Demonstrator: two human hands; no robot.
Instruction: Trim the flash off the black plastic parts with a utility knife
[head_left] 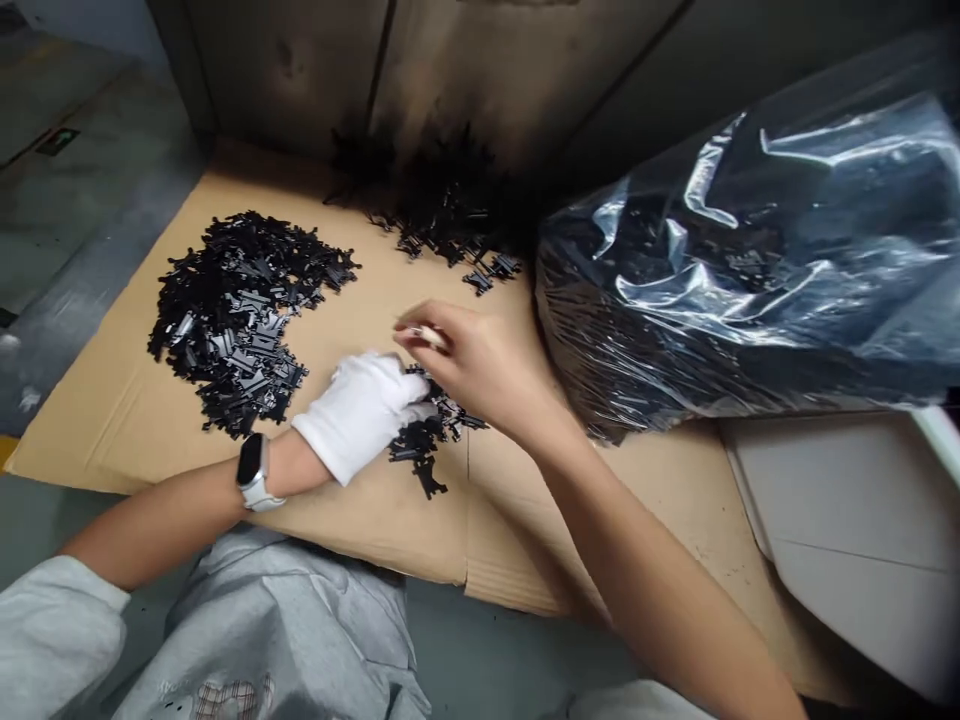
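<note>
My left hand (360,410), in a white glove with a watch on the wrist, is curled over a small heap of black plastic parts (427,440) on a flattened cardboard sheet (375,300). My bare right hand (472,360) sits just right of it, fingers pinched around a small pale tool whose tip shows at the fingertips, with black parts under the palm. A large pile of the same black parts (240,310) lies to the left. Another dark pile (442,210) lies at the back.
A big clear plastic bag (750,250) full of black parts lies on the right, close to my right forearm. A white board (847,520) lies at lower right. A dark wall stands behind the cardboard, and grey floor lies to the left.
</note>
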